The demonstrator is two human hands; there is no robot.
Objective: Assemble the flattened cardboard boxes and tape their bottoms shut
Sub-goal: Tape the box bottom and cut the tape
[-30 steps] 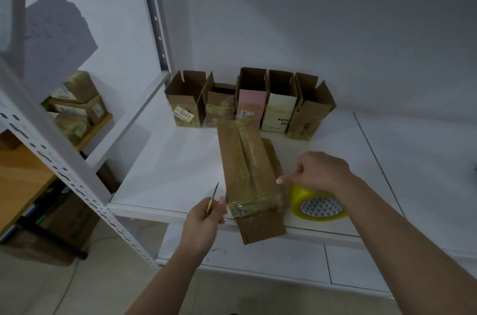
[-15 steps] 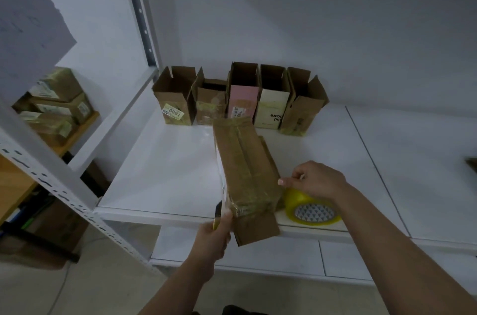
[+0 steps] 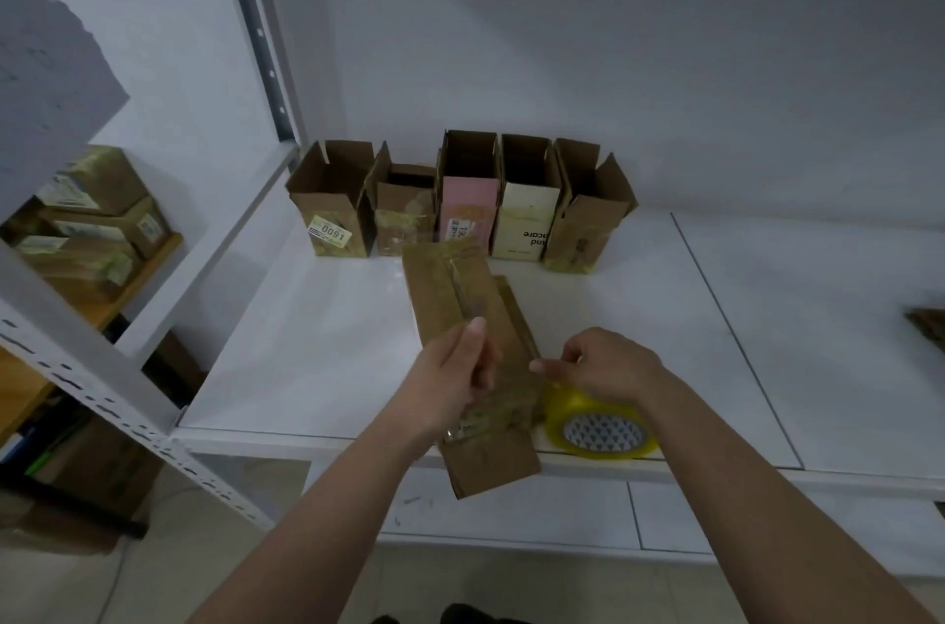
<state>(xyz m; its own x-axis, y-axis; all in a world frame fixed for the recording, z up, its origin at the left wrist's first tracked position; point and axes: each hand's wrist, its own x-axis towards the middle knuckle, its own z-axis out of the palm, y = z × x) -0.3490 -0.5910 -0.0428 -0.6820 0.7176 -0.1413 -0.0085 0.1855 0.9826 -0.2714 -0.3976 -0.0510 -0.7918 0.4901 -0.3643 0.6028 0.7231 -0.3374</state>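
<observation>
the left hand (image 3: 452,380) has moved from the box's side onto its top, fingers curled round a thin blade, hard to make out. the cardboard box (image 3: 463,311) lies on the shelf (image 3: 307,347), overhanging its edge. the right hand (image 3: 606,368) still pinches tape beside the half-hidden yellow tape roll (image 3: 598,429).

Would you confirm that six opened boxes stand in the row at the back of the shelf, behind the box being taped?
Not quite: the head view shows five opened boxes in that row, not six. They do stand at the back of the shelf, behind the box being taped.
</observation>
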